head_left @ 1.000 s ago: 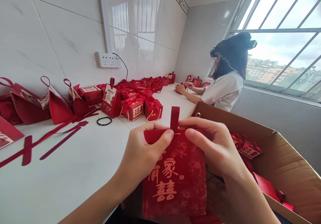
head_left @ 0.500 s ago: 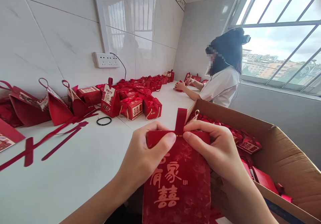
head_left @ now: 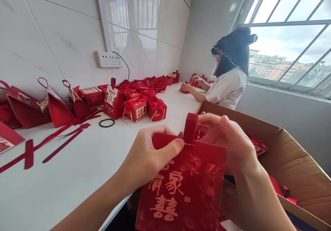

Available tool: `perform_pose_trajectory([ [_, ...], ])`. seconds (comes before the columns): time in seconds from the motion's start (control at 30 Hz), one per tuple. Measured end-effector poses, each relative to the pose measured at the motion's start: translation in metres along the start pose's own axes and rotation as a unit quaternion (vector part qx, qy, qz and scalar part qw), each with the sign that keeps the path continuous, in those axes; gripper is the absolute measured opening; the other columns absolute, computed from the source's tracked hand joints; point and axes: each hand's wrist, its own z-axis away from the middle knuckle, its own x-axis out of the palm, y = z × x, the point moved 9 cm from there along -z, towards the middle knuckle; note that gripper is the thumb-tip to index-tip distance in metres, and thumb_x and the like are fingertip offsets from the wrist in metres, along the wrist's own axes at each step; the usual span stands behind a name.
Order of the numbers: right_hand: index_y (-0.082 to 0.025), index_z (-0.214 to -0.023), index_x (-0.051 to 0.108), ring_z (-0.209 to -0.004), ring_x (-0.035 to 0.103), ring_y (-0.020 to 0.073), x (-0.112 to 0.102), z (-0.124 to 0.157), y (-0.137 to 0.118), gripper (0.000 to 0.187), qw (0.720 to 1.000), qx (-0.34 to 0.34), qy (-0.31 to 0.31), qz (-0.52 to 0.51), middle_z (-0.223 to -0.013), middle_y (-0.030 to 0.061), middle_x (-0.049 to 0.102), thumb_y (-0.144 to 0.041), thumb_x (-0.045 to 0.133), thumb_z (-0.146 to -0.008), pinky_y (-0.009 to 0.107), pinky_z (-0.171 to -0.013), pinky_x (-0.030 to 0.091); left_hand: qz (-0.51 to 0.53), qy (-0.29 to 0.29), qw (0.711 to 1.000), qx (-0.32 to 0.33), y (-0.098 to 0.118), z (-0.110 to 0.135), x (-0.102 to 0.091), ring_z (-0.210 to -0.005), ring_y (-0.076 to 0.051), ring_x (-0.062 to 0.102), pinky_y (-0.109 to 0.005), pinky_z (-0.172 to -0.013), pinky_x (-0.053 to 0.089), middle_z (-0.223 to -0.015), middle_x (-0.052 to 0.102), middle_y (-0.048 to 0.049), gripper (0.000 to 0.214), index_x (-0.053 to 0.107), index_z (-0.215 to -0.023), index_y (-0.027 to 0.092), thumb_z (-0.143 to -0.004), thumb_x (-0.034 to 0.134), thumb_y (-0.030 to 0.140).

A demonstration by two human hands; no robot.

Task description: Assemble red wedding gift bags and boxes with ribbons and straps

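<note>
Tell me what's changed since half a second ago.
The right grip has taken its thumb off the front of the red packet and is now behind its top edge. The packet has tilted, its bottom swinging left. Unchanged: the left grip pinches the packet beside the strap; the black ring lies on the table.

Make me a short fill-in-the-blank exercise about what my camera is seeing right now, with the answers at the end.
1. The hand whose thumb lies on the front of the bag is your ____ one.
2. The thin round ring lying on the white table is coloured ____.
3. The power strip is fixed to the tiled ____.
4. The large open box on the right is made of ____.

Missing words: left; black; wall; cardboard.
</note>
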Motion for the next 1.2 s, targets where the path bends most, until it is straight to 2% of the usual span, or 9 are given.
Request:
perform_pose_trajectory([
  [0.13, -0.030, -0.122, 0.057, -0.104, 0.061, 0.0211, 0.017, -0.013, -0.021, 0.036, 0.986, -0.116, -0.122, 0.020, -0.116, 0.0045, 0.063, -0.028, 0.059, -0.086, 0.035, -0.082, 0.054, 0.090, -0.142, 0.986, -0.021, -0.020, -0.010, 0.012, -0.049, -0.009, 0.054, -0.018, -0.047, 0.040, -0.057, 0.059, 0.0005, 0.027, 0.061, -0.066, 0.014, -0.064, 0.076, 0.037],
  [0.23, -0.021, -0.101, 0.067, -0.085, 0.065, 0.0184, 0.042, -0.023, -0.028, 0.019, 0.960, -0.161, -0.227, 0.032, -0.088, 0.0050, 0.069, -0.022, 0.065, -0.082, 0.035, -0.077, 0.055, 0.194, -0.207, 0.959, -0.012, -0.037, -0.016, 0.021, -0.051, -0.013, 0.058, -0.023, -0.054, 0.045, -0.056, 0.059, 0.0002, 0.035, 0.063, -0.072, 0.014, -0.058, 0.078, 0.042],
  [0.3, -0.017, -0.084, 0.067, -0.076, 0.066, 0.0173, 0.052, -0.034, -0.030, 0.010, 0.959, -0.153, -0.236, 0.026, -0.076, 0.0035, 0.068, -0.019, 0.071, -0.076, 0.032, -0.071, 0.055, 0.238, -0.230, 0.944, 0.011, -0.042, -0.019, 0.025, -0.053, -0.015, 0.060, -0.028, -0.064, 0.047, -0.050, 0.055, 0.0026, 0.038, 0.062, -0.074, 0.014, -0.057, 0.078, 0.045],
  [0.43, -0.015, -0.079, 0.061, -0.057, 0.065, 0.0131, 0.058, -0.053, -0.035, 0.022, 0.976, -0.096, -0.194, 0.012, -0.064, -0.0002, 0.066, -0.018, 0.079, -0.066, 0.022, -0.049, 0.051, 0.168, -0.202, 0.964, 0.041, -0.032, -0.021, 0.018, -0.083, -0.021, 0.065, -0.030, -0.078, 0.046, -0.078, 0.068, -0.0040, 0.027, 0.067, -0.086, 0.014, -0.072, 0.071, 0.036],
  [0.63, -0.015, -0.073, 0.060, -0.050, 0.059, 0.0094, 0.049, -0.055, -0.070, 0.026, 0.975, -0.166, -0.087, 0.123, -0.058, -0.0022, 0.061, -0.031, 0.079, -0.065, 0.018, -0.043, 0.045, 0.173, -0.114, 0.976, 0.062, 0.012, -0.006, -0.025, -0.079, -0.022, 0.067, -0.031, -0.073, 0.050, -0.084, 0.072, -0.0068, 0.037, 0.070, -0.095, 0.015, -0.078, 0.059, 0.046],
  [0.8, -0.017, -0.071, 0.061, -0.048, 0.057, 0.0083, 0.040, -0.050, -0.085, 0.024, 0.956, -0.191, 0.006, 0.222, -0.057, -0.0027, 0.059, -0.035, 0.077, -0.068, 0.020, -0.041, 0.044, 0.020, -0.076, 0.968, 0.239, 0.055, 0.014, -0.035, -0.087, -0.025, 0.066, -0.032, -0.076, 0.052, -0.090, 0.071, -0.0072, 0.051, 0.071, -0.094, 0.018, -0.070, 0.062, 0.062],
  [0.9, -0.018, -0.070, 0.060, -0.047, 0.056, 0.0084, 0.034, -0.047, -0.089, 0.025, 0.952, -0.200, 0.054, 0.226, -0.059, -0.0024, 0.060, -0.037, 0.076, -0.069, 0.021, -0.042, 0.045, -0.087, -0.021, 0.969, 0.230, 0.058, 0.019, -0.031, -0.074, -0.018, 0.065, -0.024, -0.066, 0.052, -0.084, 0.069, -0.0017, 0.039, 0.068, -0.099, 0.022, -0.069, 0.072, 0.047],
  [1.03, -0.020, -0.074, 0.061, -0.054, 0.058, 0.0104, 0.029, -0.045, -0.092, 0.020, 0.946, -0.217, 0.088, 0.226, -0.065, -0.0016, 0.062, -0.035, 0.074, -0.073, 0.024, -0.049, 0.049, -0.157, 0.040, 0.971, 0.176, 0.055, 0.025, -0.022, -0.065, -0.014, 0.063, -0.021, -0.055, 0.051, -0.077, 0.068, -0.0006, 0.029, 0.064, -0.106, 0.023, -0.079, 0.062, 0.035],
  [1.2, -0.022, -0.083, 0.063, -0.075, 0.062, 0.0150, 0.017, -0.033, -0.092, 0.007, 0.945, -0.218, 0.131, 0.207, -0.076, 0.0009, 0.063, -0.028, 0.064, -0.083, 0.030, -0.071, 0.052, -0.230, 0.022, 0.928, 0.291, 0.062, 0.052, 0.012, -0.100, -0.026, 0.062, -0.033, -0.078, 0.056, -0.113, 0.064, -0.0103, 0.056, 0.049, -0.131, 0.023, -0.079, 0.059, 0.043],
])
